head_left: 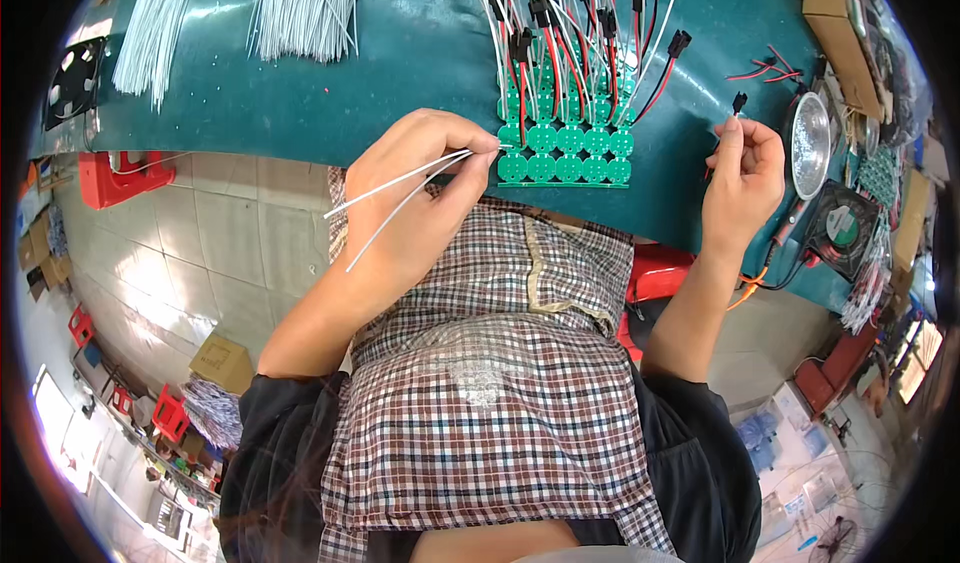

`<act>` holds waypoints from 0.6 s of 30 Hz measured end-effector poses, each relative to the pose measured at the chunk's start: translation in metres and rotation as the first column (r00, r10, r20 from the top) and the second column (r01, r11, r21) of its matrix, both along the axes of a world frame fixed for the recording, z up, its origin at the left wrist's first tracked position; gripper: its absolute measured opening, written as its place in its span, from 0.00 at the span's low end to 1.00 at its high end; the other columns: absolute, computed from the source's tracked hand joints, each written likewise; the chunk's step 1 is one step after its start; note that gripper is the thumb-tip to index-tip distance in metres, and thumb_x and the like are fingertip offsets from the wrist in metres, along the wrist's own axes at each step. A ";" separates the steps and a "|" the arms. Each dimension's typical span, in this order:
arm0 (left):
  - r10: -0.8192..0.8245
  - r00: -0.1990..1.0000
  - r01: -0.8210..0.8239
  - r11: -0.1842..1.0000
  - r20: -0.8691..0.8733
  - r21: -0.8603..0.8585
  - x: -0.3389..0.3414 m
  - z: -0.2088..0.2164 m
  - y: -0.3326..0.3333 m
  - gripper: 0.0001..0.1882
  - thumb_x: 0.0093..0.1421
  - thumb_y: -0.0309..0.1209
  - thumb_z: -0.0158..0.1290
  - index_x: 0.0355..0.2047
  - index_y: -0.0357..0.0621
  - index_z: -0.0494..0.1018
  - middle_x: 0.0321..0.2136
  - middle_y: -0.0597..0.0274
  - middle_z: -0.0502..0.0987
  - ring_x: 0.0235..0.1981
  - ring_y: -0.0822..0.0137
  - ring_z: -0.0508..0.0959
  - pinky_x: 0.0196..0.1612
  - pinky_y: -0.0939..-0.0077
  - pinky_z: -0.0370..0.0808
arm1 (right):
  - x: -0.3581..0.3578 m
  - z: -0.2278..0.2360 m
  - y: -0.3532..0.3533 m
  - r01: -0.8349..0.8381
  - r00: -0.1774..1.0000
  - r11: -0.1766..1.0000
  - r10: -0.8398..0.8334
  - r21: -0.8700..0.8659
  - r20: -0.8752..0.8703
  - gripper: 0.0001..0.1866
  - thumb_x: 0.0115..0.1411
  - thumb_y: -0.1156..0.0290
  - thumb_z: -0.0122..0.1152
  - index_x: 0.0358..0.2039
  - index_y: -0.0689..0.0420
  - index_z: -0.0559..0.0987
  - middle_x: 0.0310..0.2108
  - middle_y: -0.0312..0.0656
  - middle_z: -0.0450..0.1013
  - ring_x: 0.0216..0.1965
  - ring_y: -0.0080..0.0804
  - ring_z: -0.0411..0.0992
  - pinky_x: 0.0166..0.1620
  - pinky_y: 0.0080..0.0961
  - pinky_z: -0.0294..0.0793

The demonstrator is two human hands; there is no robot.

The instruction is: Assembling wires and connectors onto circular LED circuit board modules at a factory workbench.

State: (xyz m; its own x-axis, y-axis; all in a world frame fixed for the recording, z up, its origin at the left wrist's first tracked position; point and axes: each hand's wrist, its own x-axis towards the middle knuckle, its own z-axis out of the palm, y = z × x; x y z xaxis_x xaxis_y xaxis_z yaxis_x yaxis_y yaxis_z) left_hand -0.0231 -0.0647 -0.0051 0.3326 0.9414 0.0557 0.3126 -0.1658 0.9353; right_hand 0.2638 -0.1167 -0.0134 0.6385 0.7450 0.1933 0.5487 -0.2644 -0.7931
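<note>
My left hand is closed in a pinch on two thin white wires, whose tails trail back over the hand. Their front ends reach the left edge of a panel of small round green circuit boards lying near the table's front edge. From the far rows of that panel rise many white, red and black leads tipped with black plugs. To the right of it my right hand pinches a black connector, with bits of its dark red lead showing below the fingers.
Two bundles of white wires lie at the far left and middle of the green table. At right are loose red wires, a round metal dish, a soldering iron and a black fan. A red stool stands left.
</note>
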 end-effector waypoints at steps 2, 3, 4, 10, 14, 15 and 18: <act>0.003 1.000 -0.003 1.000 -0.002 0.007 -0.001 0.000 0.000 0.07 0.55 0.18 0.60 0.34 0.40 0.78 0.32 0.59 0.80 0.32 0.68 0.82 0.33 0.78 0.78 | 0.000 -0.001 0.001 -0.008 1.000 1.000 0.008 -0.001 -0.008 0.06 0.66 0.74 0.61 0.34 0.63 0.76 0.25 0.33 0.75 0.21 0.13 0.68 0.25 0.13 0.68; 0.004 1.000 -0.004 1.000 -0.001 0.013 -0.001 0.000 0.000 0.07 0.54 0.17 0.60 0.34 0.39 0.78 0.32 0.59 0.80 0.32 0.68 0.82 0.33 0.78 0.78 | 0.000 -0.001 0.001 -0.015 1.000 1.000 0.015 -0.002 -0.012 0.06 0.66 0.74 0.61 0.34 0.63 0.76 0.25 0.33 0.75 0.21 0.13 0.68 0.25 0.13 0.68; 0.004 1.000 -0.004 1.000 -0.002 0.012 -0.001 -0.002 0.000 0.07 0.54 0.17 0.60 0.34 0.39 0.78 0.32 0.59 0.80 0.32 0.68 0.82 0.33 0.78 0.78 | 0.001 -0.002 0.001 -0.015 1.000 1.000 0.015 -0.003 -0.013 0.06 0.66 0.74 0.61 0.34 0.63 0.76 0.25 0.33 0.75 0.21 0.13 0.68 0.25 0.13 0.68; -0.006 1.000 0.004 0.994 0.011 0.106 0.000 -0.005 0.001 0.08 0.53 0.17 0.61 0.34 0.39 0.77 0.32 0.59 0.81 0.33 0.67 0.82 0.33 0.77 0.78 | 0.000 -0.002 -0.001 -0.023 1.000 1.000 0.023 -0.016 -0.006 0.06 0.66 0.73 0.61 0.34 0.63 0.76 0.25 0.34 0.76 0.21 0.13 0.68 0.25 0.13 0.68; -0.013 0.999 0.019 0.990 -0.045 0.140 -0.001 -0.002 0.001 0.08 0.53 0.18 0.61 0.34 0.41 0.78 0.32 0.59 0.81 0.32 0.65 0.82 0.33 0.76 0.78 | 0.001 -0.004 -0.001 -0.028 0.999 1.000 0.028 -0.001 -0.026 0.06 0.66 0.73 0.61 0.34 0.63 0.76 0.26 0.34 0.76 0.21 0.13 0.68 0.25 0.13 0.68; -0.011 0.998 0.021 0.987 -0.062 0.158 -0.001 -0.002 0.000 0.08 0.53 0.18 0.61 0.33 0.42 0.78 0.32 0.59 0.81 0.32 0.65 0.82 0.33 0.76 0.78 | 0.001 -0.005 -0.001 -0.029 0.999 1.000 0.029 0.001 -0.029 0.06 0.66 0.73 0.61 0.34 0.63 0.76 0.26 0.34 0.76 0.21 0.12 0.68 0.25 0.13 0.68; -0.024 0.996 0.038 0.985 -0.085 0.166 -0.002 -0.001 0.001 0.09 0.53 0.19 0.62 0.33 0.43 0.78 0.31 0.60 0.81 0.31 0.65 0.82 0.32 0.75 0.78 | 0.001 -0.004 -0.002 -0.035 0.999 0.999 0.035 -0.008 -0.028 0.06 0.66 0.73 0.61 0.34 0.63 0.76 0.26 0.34 0.76 0.21 0.12 0.68 0.25 0.13 0.68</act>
State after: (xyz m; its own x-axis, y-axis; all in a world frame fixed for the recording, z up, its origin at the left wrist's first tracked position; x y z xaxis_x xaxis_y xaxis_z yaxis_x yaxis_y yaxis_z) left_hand -0.0247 -0.0635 -0.0061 0.3717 0.9101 0.1829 0.3795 -0.3288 0.8648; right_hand 0.2645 -0.1184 -0.0178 0.6169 0.7685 0.1696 0.5354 -0.2519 -0.8062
